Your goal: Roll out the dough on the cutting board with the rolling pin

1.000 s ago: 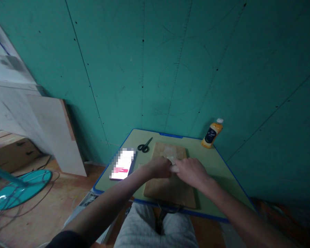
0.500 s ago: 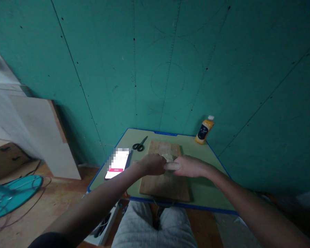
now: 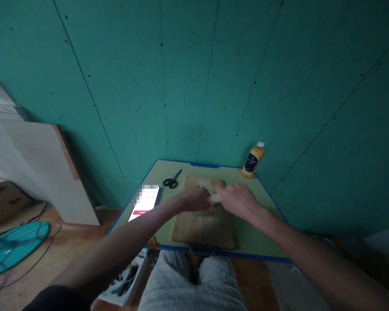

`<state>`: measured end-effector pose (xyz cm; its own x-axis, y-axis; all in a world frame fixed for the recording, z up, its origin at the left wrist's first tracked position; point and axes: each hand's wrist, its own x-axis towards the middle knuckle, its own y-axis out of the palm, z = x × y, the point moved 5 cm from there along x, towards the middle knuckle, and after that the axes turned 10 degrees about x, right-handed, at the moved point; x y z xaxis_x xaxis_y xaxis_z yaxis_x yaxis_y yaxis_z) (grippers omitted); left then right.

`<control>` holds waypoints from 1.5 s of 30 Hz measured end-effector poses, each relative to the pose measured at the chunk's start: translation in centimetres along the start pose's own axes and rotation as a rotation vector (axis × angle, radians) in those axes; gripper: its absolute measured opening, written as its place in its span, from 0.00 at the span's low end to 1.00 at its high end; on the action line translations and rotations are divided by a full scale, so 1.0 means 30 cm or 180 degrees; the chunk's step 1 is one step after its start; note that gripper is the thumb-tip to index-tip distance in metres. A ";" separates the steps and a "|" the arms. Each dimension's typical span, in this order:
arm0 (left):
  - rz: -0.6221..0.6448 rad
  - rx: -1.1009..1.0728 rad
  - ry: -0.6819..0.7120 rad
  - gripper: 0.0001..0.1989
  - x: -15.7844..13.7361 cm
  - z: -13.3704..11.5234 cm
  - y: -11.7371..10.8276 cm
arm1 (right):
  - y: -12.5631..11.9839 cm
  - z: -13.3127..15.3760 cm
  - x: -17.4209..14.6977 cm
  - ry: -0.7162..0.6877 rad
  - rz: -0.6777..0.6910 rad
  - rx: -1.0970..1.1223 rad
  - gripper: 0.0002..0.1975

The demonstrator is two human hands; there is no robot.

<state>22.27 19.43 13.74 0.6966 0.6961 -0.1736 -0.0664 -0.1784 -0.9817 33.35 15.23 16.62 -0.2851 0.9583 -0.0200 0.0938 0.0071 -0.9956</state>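
My left hand (image 3: 197, 198) and my right hand (image 3: 238, 199) are close together over a wooden cutting board (image 3: 201, 229). Between them is a pale piece of dough (image 3: 215, 198), small and soft-looking. Both hands have closed fingers around its two ends, which hide much of it. A whitish patch, like flour, shows on the far part of the board. Whether the dough touches the board I cannot tell.
On the green table (image 3: 259, 237) with a blue edge are black-handled scissors (image 3: 172, 180) and a lit phone (image 3: 146, 201) at left. A bottle of orange drink (image 3: 253, 160) stands at the back right. A green wall (image 3: 194, 86) rises behind.
The right hand has turned and lifted slightly, its knuckles now higher. Less of the dough shows between the hands. The whole view has shifted a little.
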 end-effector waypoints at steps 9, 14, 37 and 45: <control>-0.0544 0.0783 -0.0073 0.09 0.018 -0.055 0.000 | 0.059 -0.019 0.032 0.0166 0.0375 0.0330 0.13; 0.1192 -0.0892 0.0080 0.15 0.048 -0.011 0.052 | 0.048 0.026 0.008 0.0013 0.0069 -0.0044 0.12; -0.0149 0.0574 0.0483 0.08 0.027 -0.052 0.042 | 0.122 -0.003 0.012 0.0093 0.0316 0.0472 0.13; 0.1479 -0.1694 0.0333 0.14 -0.069 0.044 0.062 | 0.099 -0.032 -0.039 0.0165 -0.0300 0.0019 0.15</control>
<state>19.77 18.57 12.16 0.7475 0.4001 -0.5302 -0.0340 -0.7741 -0.6322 34.88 14.41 13.79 -0.2427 0.9669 0.0783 0.0631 0.0963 -0.9934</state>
